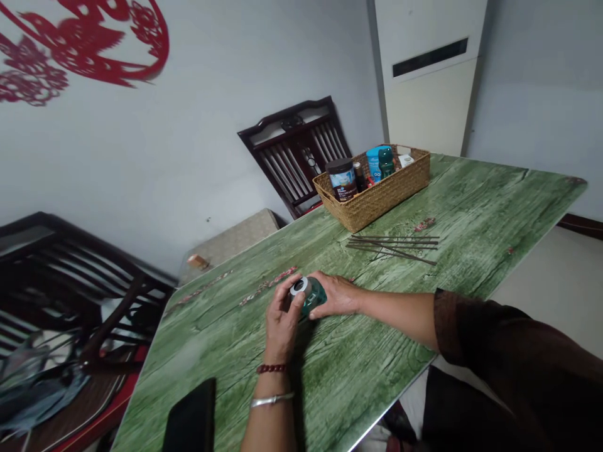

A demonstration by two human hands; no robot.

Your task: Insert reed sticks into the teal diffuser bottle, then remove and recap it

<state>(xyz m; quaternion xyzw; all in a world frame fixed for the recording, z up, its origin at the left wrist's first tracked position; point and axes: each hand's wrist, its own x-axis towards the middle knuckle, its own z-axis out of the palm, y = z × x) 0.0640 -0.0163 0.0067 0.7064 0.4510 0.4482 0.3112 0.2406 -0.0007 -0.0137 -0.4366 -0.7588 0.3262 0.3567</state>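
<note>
At the green wood-grain table (377, 351) below a pale wall (188, 144), my left hand (281, 317) and right hand (335, 295) gripped a teal jar (315, 296), fingers closed around it.

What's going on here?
The left hand and right hand hold a small teal bottle at a green wood-print table, the left at its capped end, the right around its body. A wicker basket and thin dark sticks lie farther along the table; a black phone lies near the left arm.
</note>
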